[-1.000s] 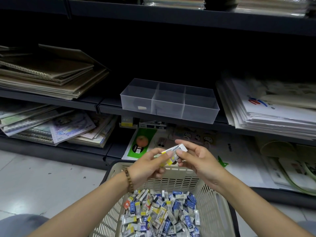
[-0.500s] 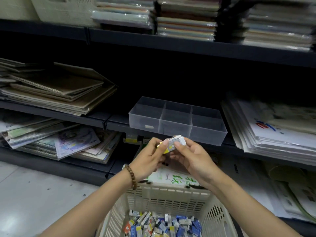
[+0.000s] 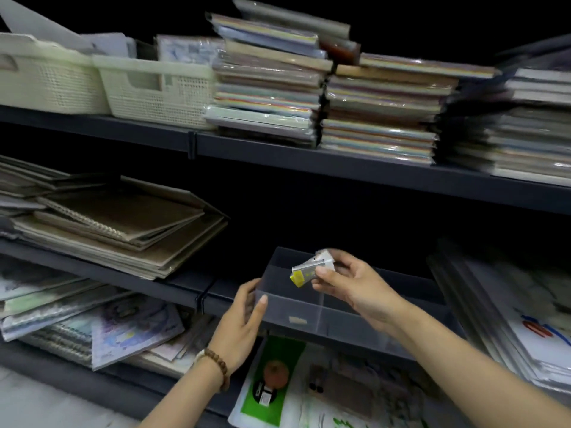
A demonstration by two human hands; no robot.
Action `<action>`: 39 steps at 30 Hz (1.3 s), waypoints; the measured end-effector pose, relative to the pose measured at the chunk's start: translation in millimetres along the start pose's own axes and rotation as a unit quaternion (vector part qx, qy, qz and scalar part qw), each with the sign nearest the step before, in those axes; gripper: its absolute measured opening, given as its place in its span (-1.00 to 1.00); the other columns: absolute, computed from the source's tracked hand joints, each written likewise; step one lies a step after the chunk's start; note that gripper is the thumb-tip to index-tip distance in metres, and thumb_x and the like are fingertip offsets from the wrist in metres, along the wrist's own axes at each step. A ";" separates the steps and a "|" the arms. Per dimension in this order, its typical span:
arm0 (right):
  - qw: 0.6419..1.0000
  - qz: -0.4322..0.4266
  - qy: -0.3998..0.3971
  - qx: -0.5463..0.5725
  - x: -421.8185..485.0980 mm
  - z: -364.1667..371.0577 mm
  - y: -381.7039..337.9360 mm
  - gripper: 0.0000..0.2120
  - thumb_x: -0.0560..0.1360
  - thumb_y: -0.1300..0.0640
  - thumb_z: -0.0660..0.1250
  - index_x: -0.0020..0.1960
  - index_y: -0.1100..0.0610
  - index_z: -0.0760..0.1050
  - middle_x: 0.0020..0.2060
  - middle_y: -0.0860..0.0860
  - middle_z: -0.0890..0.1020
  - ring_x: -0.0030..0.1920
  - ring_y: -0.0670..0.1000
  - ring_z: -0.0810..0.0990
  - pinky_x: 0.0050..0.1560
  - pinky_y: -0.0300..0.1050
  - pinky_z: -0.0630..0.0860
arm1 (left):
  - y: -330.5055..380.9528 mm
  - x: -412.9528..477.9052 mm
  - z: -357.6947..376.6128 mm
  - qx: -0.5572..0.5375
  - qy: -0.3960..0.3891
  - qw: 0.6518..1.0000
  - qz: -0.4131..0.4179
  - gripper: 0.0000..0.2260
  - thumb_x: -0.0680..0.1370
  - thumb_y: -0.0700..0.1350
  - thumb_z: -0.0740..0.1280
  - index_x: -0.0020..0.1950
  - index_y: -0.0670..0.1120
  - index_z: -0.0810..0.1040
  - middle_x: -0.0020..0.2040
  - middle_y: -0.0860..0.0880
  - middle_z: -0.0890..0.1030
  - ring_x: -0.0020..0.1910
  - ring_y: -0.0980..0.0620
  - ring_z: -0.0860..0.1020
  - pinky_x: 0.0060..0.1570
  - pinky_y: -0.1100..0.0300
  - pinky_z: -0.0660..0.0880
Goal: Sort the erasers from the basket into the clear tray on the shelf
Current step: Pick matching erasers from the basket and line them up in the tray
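Left hand (image 3: 244, 319) steadies the tray (image 3: 349, 324) at its near left corner, fingers nearly straight against the wall, thumb on the front. Just beyond, the right hand (image 3: 355, 288) pinches a small bunch of wrapped erasers (image 3: 310, 268) above the tray's left compartment, where one eraser (image 3: 298, 320) already lies. The tray sits at the shelf (image 3: 154, 281) edge; the basket is out of view. This looks like the drop: next, lower the bunch inside the walls and let go without shifting the tray
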State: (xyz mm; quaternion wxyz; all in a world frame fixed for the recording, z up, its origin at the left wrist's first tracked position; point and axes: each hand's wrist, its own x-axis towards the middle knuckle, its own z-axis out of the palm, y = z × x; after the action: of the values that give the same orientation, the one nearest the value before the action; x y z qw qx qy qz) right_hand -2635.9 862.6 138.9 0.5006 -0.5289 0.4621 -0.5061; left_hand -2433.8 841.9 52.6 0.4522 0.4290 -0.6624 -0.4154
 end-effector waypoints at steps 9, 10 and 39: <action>0.890 0.050 -0.040 -0.450 47.0 38.4 27.6 -0.61 0.45 0.15 0.42 0.24 0.15 0.45 0.08 0.07 0.60 0.02 0.01 0.58 0.05 -0.10 0.55 | 11.6 -13.0 1.4 0.081 -0.019 0.997 0.004 -0.56 0.40 0.34 0.06 0.24 0.27 0.32 0.08 0.39 0.50 -0.01 0.42 0.51 -0.09 0.46 0.47; 0.887 0.065 -0.029 -0.456 47.9 41.5 30.2 -0.62 0.44 0.13 0.43 0.22 0.14 0.46 0.07 0.06 0.60 0.01 0.00 0.57 0.02 -0.12 0.52 | 11.8 -12.9 1.2 0.083 -0.024 0.996 0.000 -0.54 0.40 0.35 0.05 0.25 0.27 0.32 0.08 0.39 0.50 -0.01 0.42 0.51 -0.05 0.42 0.48; 0.955 0.255 0.010 -0.155 60.0 36.8 37.5 -0.81 0.45 0.12 0.42 -0.02 0.23 0.58 0.02 0.16 0.66 -0.13 -0.05 0.65 -0.26 -0.33 0.57 | 10.8 -16.0 -3.7 0.017 -0.070 0.997 -0.027 -0.62 0.41 0.33 0.11 0.22 0.40 0.29 0.15 0.43 0.42 0.05 0.43 0.49 0.07 0.33 0.48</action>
State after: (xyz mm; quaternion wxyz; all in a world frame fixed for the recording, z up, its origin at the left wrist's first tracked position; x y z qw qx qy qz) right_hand -2594.9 802.4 106.4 0.5204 -0.4595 0.6590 -0.2894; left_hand -2428.7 859.5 59.7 0.3854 0.4244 -0.6877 -0.4454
